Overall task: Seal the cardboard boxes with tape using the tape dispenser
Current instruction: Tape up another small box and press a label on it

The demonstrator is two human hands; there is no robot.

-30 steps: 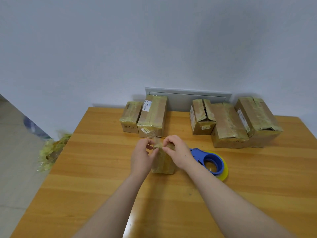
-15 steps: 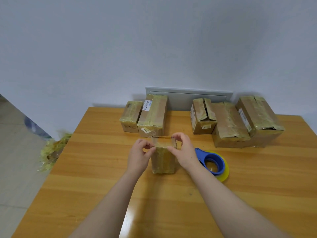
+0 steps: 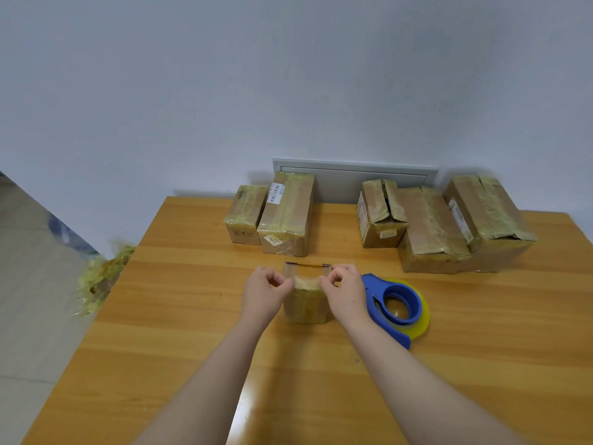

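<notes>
Wooden table (image 3: 192, 348) against a pale wall (image 3: 288, 75), looked down on from head height past two bare forearms. Showed, near the middle, a small cardboard box (image 3: 306, 305) standing upright, top flaps raised, opening uncovered. Pinched at the left flap by the left hand (image 3: 263, 290) with curled fingers, and at the right flap likewise by the right hand (image 3: 345, 290); both clamped on the cardboard, neither free. Showed the tape dispenser (image 3: 396, 303), blue with a yellow roll, lying flat on the table just beside the right wrist, gripped by neither hand.

Judged early for this box: flaps not yet folded down, no strip across the top, only old yellowish tape round the sides.

Further back, along the wall: two boxes (image 3: 285, 216) side by side on the left, seemingly taped shut; three boxes (image 3: 430, 232) crowded together on the right, the smallest of them (image 3: 380, 213) gaping at its top seam. Could not judge the seal on the other two under wrinkled tape. Probably yet to do: closing the flaps, picking up the dispenser, taping this box and at least the gaping one.

Behind the boxes, a grey panel (image 3: 353, 175) set in the wall. Off the table's left edge, on the floor, a crumpled wad of tape (image 3: 99, 281).
</notes>
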